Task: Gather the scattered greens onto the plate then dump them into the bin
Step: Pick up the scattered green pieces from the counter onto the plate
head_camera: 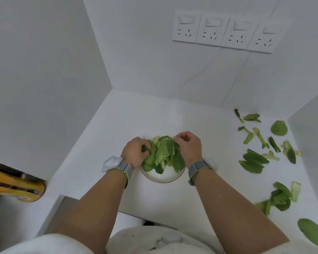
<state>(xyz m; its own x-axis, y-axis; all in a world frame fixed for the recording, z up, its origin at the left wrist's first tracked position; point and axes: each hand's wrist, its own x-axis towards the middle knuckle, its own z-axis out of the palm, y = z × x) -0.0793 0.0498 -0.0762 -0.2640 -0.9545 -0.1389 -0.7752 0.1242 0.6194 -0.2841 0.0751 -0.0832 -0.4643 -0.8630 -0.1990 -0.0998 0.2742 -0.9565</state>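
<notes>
Setting: white desk [128,118] lying in a white-walled corner, with four white wall sockets [223,32] showing on the back wall.
Plate: round white plate with a thin brown rim [162,177] sitting near the middle of the desk, carrying a heap of green leaves [162,154].
Left hand [134,153]: grip curling shut on the heap's left edge.
Right hand [188,145]: fingers closing on leaves at the heap's right edge.
Wrists: both wearing grey straps; a white device [111,163] showing on the left one.
Scattered greens [264,149]: loose leaves and pale stalks lying well apart from the plate, along the desk's right side.
Far left: blurred yellow object [15,186] showing beside the desk edge.
</notes>
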